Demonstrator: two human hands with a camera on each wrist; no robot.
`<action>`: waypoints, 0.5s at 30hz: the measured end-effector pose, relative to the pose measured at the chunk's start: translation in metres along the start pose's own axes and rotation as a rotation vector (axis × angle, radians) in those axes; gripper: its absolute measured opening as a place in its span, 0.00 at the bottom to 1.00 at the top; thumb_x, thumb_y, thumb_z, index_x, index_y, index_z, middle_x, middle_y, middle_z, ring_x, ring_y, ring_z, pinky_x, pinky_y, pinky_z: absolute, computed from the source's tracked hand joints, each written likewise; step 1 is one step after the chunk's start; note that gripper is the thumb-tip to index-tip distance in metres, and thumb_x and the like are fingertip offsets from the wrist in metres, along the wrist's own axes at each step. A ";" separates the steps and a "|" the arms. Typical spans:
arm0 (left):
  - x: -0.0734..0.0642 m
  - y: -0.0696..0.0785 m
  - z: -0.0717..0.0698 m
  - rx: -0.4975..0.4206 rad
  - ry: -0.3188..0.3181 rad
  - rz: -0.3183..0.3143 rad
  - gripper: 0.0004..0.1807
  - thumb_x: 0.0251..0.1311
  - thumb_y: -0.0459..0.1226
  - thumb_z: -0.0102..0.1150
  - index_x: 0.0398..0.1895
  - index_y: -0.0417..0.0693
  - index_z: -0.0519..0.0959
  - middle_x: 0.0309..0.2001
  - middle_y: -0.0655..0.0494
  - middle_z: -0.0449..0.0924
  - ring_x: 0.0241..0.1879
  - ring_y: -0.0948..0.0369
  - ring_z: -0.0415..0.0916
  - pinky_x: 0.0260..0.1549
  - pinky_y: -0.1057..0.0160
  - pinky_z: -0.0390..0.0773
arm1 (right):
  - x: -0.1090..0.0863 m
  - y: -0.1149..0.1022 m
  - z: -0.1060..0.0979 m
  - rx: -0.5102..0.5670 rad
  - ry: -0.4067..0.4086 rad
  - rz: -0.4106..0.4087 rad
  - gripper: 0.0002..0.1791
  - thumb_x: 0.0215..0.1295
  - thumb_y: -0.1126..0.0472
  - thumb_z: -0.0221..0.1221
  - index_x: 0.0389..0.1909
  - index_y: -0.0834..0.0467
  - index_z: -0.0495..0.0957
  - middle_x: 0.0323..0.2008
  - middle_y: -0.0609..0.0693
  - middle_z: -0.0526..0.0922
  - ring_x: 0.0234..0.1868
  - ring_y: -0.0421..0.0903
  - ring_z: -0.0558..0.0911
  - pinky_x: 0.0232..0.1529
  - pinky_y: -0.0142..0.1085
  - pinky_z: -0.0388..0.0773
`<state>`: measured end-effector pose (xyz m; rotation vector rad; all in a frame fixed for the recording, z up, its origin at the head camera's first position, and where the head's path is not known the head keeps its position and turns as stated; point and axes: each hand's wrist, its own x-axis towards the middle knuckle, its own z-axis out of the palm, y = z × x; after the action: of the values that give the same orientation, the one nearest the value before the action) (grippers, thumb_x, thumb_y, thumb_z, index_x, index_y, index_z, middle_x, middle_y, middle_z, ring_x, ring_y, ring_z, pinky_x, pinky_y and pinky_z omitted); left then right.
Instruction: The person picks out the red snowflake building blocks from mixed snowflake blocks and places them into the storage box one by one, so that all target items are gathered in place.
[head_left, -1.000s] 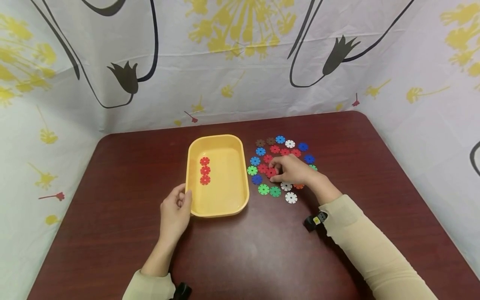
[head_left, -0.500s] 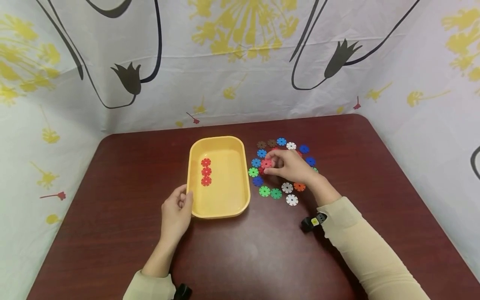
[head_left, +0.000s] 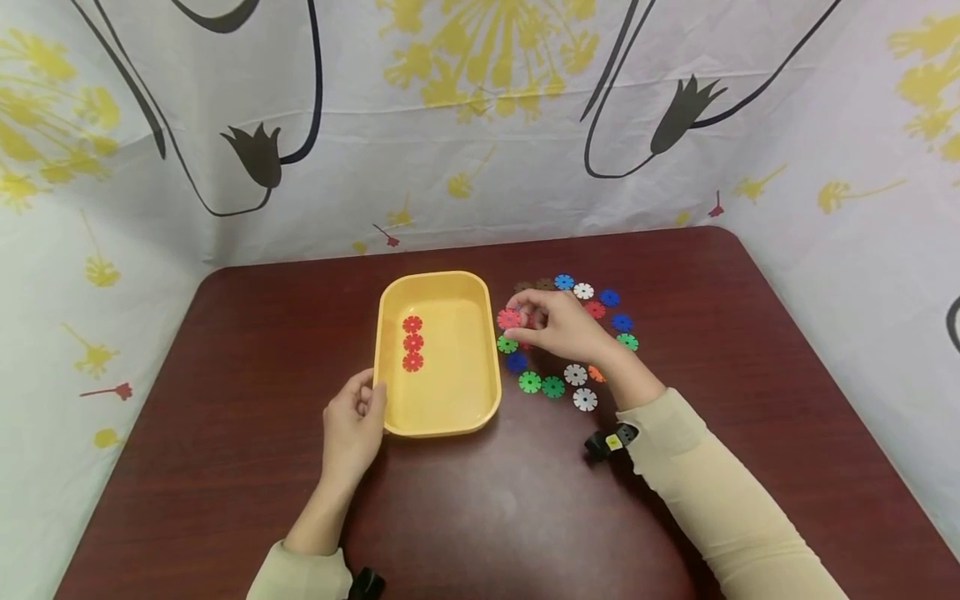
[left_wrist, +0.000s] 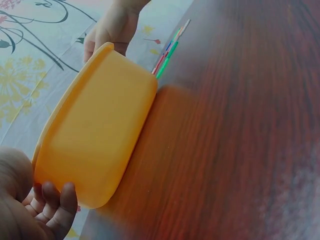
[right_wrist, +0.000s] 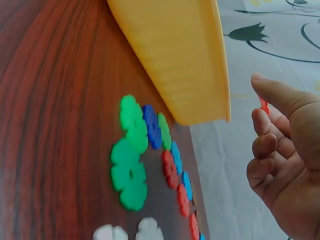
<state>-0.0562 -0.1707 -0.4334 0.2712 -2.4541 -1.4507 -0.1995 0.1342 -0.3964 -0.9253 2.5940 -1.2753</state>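
Observation:
My left hand (head_left: 354, 427) grips the near left side of a yellow plastic tray (head_left: 442, 404). In the left wrist view its thumb lies at the rim, with the fingers (left_wrist: 66, 202) curled against the outer wall. Three red snowflake discs (head_left: 412, 342) lie in a column inside the tray, toward its left side. Just right of the tray, my right hand (head_left: 566, 327) pinches another red snowflake disc (head_left: 508, 319) between thumb and fingers. The right wrist view shows that hand raised above the tabletop, only a sliver of the red disc (right_wrist: 264, 106) visible.
Loose snowflake discs lie right of the tray: green (head_left: 552, 387), white (head_left: 585, 400), blue (head_left: 622, 322), red (head_left: 595, 310), brown and orange (head_left: 597, 373). My right hand covers some. The dark red wooden table (head_left: 480, 517) meets a patterned cloth (head_left: 480, 192) at its back and sides.
My right hand has picked a red snowflake disc up from the pile and carried it left, close to the tray's right rim. The left hand keeps its grip on the tray.

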 end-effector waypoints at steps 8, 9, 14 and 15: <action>0.000 0.000 -0.001 -0.005 0.008 -0.004 0.15 0.70 0.31 0.57 0.55 0.33 0.81 0.22 0.52 0.72 0.20 0.64 0.65 0.18 0.72 0.66 | 0.013 -0.013 0.011 0.017 -0.003 -0.065 0.18 0.58 0.59 0.74 0.47 0.60 0.83 0.31 0.47 0.81 0.23 0.44 0.73 0.27 0.34 0.72; 0.000 0.000 -0.001 -0.005 0.007 -0.004 0.15 0.70 0.31 0.57 0.55 0.33 0.80 0.22 0.52 0.72 0.20 0.64 0.65 0.18 0.72 0.66 | 0.015 -0.015 0.013 0.022 -0.006 -0.069 0.18 0.58 0.60 0.74 0.48 0.60 0.83 0.31 0.47 0.81 0.23 0.44 0.73 0.27 0.33 0.72; 0.000 -0.001 -0.001 -0.009 -0.002 -0.011 0.15 0.70 0.32 0.57 0.56 0.34 0.80 0.22 0.51 0.72 0.20 0.64 0.65 0.18 0.71 0.66 | 0.019 -0.020 0.020 0.017 -0.029 -0.079 0.19 0.58 0.60 0.74 0.48 0.61 0.83 0.30 0.46 0.81 0.23 0.43 0.73 0.28 0.33 0.72; 0.000 -0.001 -0.001 -0.008 -0.004 -0.011 0.15 0.70 0.32 0.57 0.56 0.34 0.80 0.22 0.51 0.72 0.20 0.64 0.65 0.18 0.71 0.66 | 0.020 -0.021 0.022 0.015 -0.037 -0.079 0.18 0.58 0.60 0.74 0.48 0.61 0.82 0.30 0.46 0.81 0.23 0.42 0.73 0.28 0.33 0.73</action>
<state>-0.0560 -0.1715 -0.4337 0.2816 -2.4531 -1.4665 -0.1981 0.0980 -0.3915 -1.0480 2.5405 -1.2819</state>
